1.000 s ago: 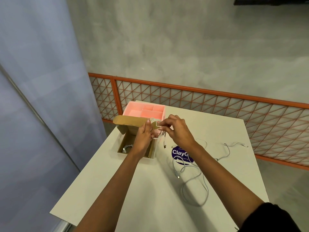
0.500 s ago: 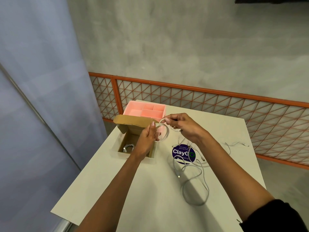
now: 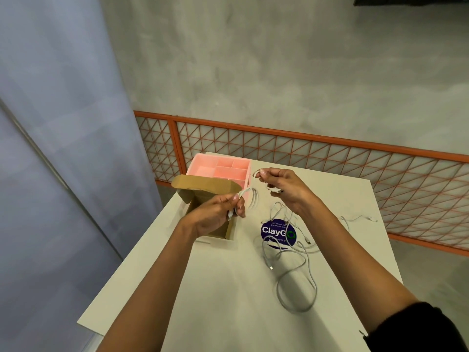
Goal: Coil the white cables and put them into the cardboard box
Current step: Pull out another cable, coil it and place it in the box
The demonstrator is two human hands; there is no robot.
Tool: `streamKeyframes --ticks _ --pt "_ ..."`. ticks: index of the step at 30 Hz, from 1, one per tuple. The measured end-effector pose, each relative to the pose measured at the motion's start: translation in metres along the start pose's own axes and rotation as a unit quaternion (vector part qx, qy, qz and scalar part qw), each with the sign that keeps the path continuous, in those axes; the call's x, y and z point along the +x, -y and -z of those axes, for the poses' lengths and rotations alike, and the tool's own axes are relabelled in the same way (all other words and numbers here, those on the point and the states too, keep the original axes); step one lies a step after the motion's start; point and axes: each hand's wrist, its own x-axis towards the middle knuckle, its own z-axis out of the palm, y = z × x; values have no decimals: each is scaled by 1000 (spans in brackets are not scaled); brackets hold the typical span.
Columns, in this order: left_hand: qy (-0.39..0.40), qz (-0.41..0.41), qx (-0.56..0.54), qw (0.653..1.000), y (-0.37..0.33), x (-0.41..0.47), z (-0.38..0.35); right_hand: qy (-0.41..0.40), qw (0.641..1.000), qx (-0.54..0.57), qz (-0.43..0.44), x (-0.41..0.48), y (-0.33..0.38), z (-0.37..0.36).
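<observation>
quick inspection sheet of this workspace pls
surface: white matte tabletop, blue round ClayGo sticker on it
job's things: open brown cardboard box near left edge; partly coiled white cable held near it
clutter: pink plastic compartment tray behind box
grippers: left hand pinches the coil; right hand's grip is on its free length
cables: loose white cables tangled on table, right of box
surroundings: orange lattice railing, grey concrete wall

Surfaces I see: mostly matt.
Cables smooth white plastic; box matt brown cardboard; tray pink plastic, slight sheen; table smooth matt off-white; wall rough grey plaster; grille orange-painted, metal by its look.
</observation>
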Motion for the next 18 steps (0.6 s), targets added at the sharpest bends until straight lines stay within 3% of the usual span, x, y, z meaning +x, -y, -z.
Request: streamKeyframes --ticks 5,12,18 --pt "-99 -19 -71 992 6 5 -12 11 1000 -4 10 -1 2 -3" --pt "-139 -92 94 982 8 6 -21 20 999 32 -1 -3 2 -2" --pt "-133 -80 116 981 11 6 -22 15 999 -14 35 6 -3 10"
